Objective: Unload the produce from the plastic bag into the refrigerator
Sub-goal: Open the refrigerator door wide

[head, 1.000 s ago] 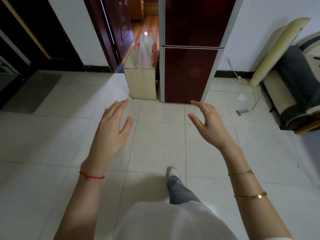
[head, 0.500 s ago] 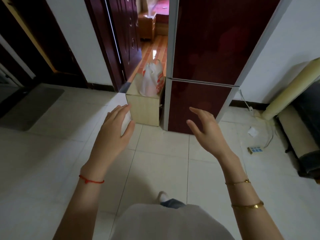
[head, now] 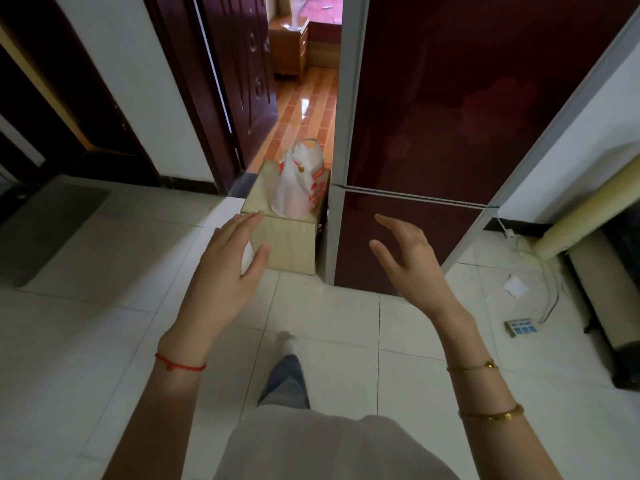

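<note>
The person had walked closer since the earlier frames, so the tall dark-red two-door refrigerator and the white-and-orange plastic bag loomed larger; the bag sat upright on a low pale wooden box just beside the refrigerator's left edge; the left hand and right hand hung ahead, fingers straight and spread, holding nothing; neither touched the bag. Judged from this, the task had barely begun: both refrigerator doors were closed, the bag untouched, all unloading left to do. The bag's contents were hidden; the refrigerator's top was cut off.
</note>
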A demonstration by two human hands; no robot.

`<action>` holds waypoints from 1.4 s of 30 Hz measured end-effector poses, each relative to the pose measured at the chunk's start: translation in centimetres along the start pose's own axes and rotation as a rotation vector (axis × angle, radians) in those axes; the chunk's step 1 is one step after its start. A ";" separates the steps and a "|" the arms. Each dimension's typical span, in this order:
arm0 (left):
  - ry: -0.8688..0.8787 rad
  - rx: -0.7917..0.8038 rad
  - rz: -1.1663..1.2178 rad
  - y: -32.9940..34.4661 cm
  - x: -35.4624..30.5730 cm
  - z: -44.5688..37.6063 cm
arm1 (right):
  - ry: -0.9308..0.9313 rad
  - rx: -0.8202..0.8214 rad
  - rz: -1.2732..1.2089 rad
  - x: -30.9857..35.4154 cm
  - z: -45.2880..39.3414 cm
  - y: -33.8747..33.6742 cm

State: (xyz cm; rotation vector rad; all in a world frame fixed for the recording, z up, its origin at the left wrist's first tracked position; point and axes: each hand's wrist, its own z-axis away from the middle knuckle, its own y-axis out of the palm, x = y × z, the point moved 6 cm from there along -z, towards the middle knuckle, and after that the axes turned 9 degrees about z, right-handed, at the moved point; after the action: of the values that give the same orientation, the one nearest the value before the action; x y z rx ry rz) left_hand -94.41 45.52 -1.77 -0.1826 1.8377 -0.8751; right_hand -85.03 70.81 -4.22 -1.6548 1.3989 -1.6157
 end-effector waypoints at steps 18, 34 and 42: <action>0.138 0.138 0.028 -1.6 8.0 -23.4 | 0.152 -0.089 -0.027 1.9 -18.3 6.7; 0.175 0.224 0.134 2.6 7.7 -30.8 | 0.147 -0.208 0.074 0.5 -23.1 4.9; 0.219 0.219 0.198 6.1 4.3 -36.7 | 0.034 -0.369 0.200 1.3 -29.2 -0.2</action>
State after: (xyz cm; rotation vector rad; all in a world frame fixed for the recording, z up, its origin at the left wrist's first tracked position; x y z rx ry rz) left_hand -126.17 65.40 -1.96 0.2379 1.9051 -0.9776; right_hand -111.98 79.42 3.16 -1.6183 1.9049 -1.3382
